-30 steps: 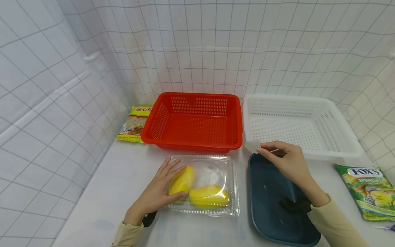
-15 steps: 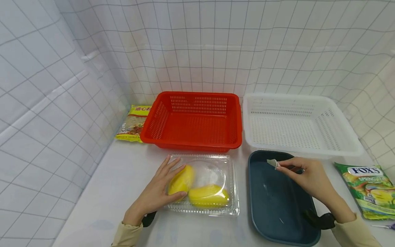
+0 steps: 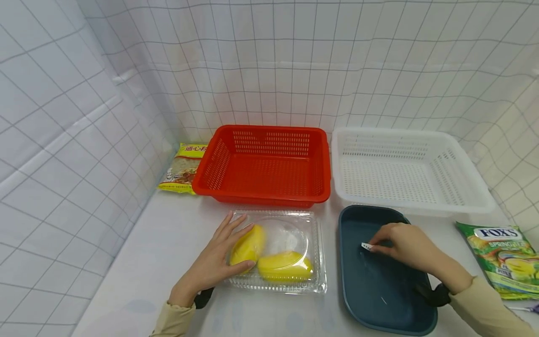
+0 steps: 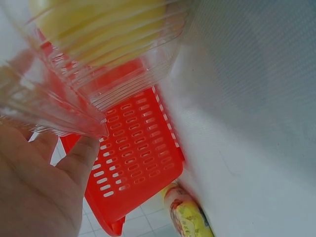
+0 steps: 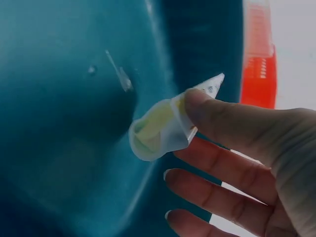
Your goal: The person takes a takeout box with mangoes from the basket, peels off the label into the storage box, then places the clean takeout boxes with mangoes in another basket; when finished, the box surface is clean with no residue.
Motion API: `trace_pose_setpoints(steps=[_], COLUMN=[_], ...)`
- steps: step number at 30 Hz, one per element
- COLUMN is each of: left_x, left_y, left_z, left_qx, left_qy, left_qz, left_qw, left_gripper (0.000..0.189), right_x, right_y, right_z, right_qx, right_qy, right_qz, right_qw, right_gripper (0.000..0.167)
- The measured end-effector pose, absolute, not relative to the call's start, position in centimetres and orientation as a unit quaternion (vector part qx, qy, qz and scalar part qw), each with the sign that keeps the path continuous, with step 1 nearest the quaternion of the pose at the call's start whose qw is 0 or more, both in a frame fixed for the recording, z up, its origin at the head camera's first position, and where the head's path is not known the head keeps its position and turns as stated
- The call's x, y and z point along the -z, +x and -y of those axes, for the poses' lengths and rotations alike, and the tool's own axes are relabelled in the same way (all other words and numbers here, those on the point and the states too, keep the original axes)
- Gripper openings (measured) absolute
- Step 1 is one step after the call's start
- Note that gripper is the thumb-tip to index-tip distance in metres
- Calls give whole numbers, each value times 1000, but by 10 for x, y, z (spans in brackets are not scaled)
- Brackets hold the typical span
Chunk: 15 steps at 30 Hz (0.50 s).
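Observation:
My left hand (image 3: 214, 260) rests with spread fingers on the left side of a clear plastic clamshell box (image 3: 317, 243), which looks shut. Inside it lie two yellow mango-like fruits (image 3: 286, 267), one partly behind the fingers. Over the dark blue tub (image 3: 379, 299), my right hand (image 3: 408, 248) pinches a small curled piece of white film (image 5: 173, 133) between thumb and forefinger. In the right wrist view this piece looks like a peeled label, with a yellowish patch and a pointed printed end; the other fingers are loosely bent below it.
Behind the box stands a red basket (image 3: 269, 199), with a white basket (image 3: 412, 208) to its right. A yellow food packet (image 3: 183, 171) leans by the red basket. The green Fox's packet (image 3: 505, 262) lies at the right edge, above a small purple-handled tool (image 3: 535, 309).
My right hand has moved from the front edge of the white basket to over the blue tub, then lower and nearer, still pinching the white film. The left hand has stayed put.

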<state>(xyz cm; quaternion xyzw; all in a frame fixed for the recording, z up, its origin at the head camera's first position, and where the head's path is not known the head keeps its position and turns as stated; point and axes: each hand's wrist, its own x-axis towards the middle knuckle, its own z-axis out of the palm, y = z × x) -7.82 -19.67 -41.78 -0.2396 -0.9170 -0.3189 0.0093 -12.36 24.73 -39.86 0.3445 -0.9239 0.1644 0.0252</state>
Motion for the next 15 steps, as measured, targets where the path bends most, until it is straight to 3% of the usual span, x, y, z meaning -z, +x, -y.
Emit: trace_pose_setpoints(steps=[15], left_x=[417], left_y=[-79], left_z=[197], left_qx=[310], left_qy=[-244], left_qz=[919], left_qw=[10], left_gripper=[76], right_x=[410], right_y=[-119], right_z=[-246], right_qx=[-162], right_qy=[369], right_qz=[912], right_qw=[-69], right_gripper=[11])
